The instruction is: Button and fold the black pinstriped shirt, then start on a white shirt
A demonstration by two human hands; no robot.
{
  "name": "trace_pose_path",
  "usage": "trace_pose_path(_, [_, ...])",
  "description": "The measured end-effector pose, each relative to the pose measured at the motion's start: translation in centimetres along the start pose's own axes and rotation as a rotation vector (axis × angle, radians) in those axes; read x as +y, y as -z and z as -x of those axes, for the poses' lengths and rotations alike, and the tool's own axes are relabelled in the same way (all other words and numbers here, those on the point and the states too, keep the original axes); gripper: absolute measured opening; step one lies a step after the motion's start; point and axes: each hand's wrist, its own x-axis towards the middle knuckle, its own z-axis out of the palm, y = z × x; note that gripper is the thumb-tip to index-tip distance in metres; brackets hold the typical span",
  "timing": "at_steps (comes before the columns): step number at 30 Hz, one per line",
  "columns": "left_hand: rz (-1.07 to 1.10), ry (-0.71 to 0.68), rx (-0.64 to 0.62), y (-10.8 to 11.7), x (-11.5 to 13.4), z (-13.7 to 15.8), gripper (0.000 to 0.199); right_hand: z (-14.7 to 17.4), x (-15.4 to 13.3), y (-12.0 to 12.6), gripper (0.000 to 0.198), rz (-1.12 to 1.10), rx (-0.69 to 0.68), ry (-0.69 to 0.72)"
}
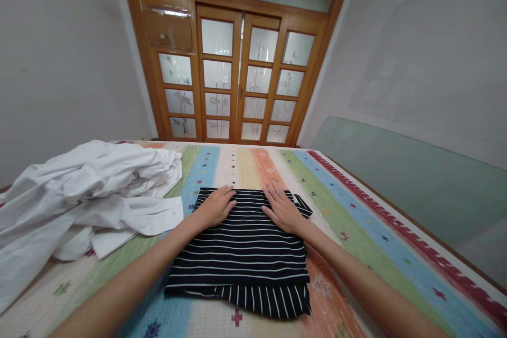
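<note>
A black garment with thin white stripes (245, 253) lies folded into a rough rectangle on the bed. My left hand (217, 206) rests on its far left part, fingers stretched forward and a little bent. On the far right part lies my right hand (282, 208), palm down with the fingers spread. Neither hand grips the cloth. A striped flap sticks out past the far right corner, beyond my right hand. At the near edge a lower layer shows, its stripes running a different way.
A crumpled white shirt (99, 195) is heaped to the left of the striped garment. Colourful striped bedding (356, 222) covers the bed. A pale green headboard-like panel (396, 169) runs along the right wall. Wooden doors with glass panes (237, 79) stand beyond the far edge.
</note>
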Motion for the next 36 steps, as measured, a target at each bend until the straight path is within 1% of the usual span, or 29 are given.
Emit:
trace_pose_path(3, [-0.047,-0.037,-0.134,-1.2,1.0,-0.2,0.055,0.0,-1.3,-0.3,0.07,-0.081,-0.048,0.085])
trace_pose_path(5, [-0.038,-0.051,-0.173,-1.5,0.7,-0.1,0.06,0.1,-1.5,-0.7,0.07,-0.129,-0.085,0.105])
trace_pose_path(9, [0.008,-0.088,-0.179,-1.5,-0.6,0.0,0.062,0.2,-1.1,-1.1,0.07,-0.175,-0.109,0.081])
trace_pose_path(13, [0.008,-0.075,-0.164,-1.4,-1.4,0.4,0.063,0.1,-0.9,-1.0,0.072,-0.157,-0.122,0.074])
trace_pose_path(16, [0.0,-0.053,-0.133,-1.3,-2.1,1.1,0.064,0.2,-0.3,-1.0,0.072,-0.115,-0.112,0.02])
trace_pose_path(22, [-0.026,0.07,-0.15,-0.4,-4.0,3.2,0.068,0.6,2.5,-1.4,0.084,-0.023,-0.125,-0.209])
trace_pose_path(25, [-0.052,0.136,-0.152,0.0,-4.2,4.0,0.066,0.7,3.4,-1.6,0.085,0.007,-0.129,-0.248])
trace_pose_path(27, [-0.08,0.166,-0.141,0.2,-3.7,4.4,0.063,0.7,3.6,-1.6,0.085,0.028,-0.129,-0.26])
trace_pose_path(29, [-0.086,0.135,-0.15,0.5,-2.4,4.8,0.063,0.7,3.5,-1.5,0.084,0.058,-0.125,-0.272])
trace_pose_path(30, [-0.072,0.092,-0.165,0.6,-1.5,5.1,0.064,0.6,3.4,-1.4,0.082,0.074,-0.115,-0.274])
trace_pose_path(32, [-0.001,-0.037,-0.22,1.0,0.8,5.7,0.066,0.6,2.9,-1.2,0.077,0.096,-0.077,-0.258])
trace_pose_path(34, [0.086,-0.187,-0.287,1.3,3.3,6.5,0.067,0.5,2.1,-0.9,0.071,0.091,-0.038,-0.21])
trace_pose_path(36, [0.146,-0.315,-0.354,1.4,5.7,7.2,0.068,0.4,1.1,-0.8,0.067,0.068,-0.036,-0.156])
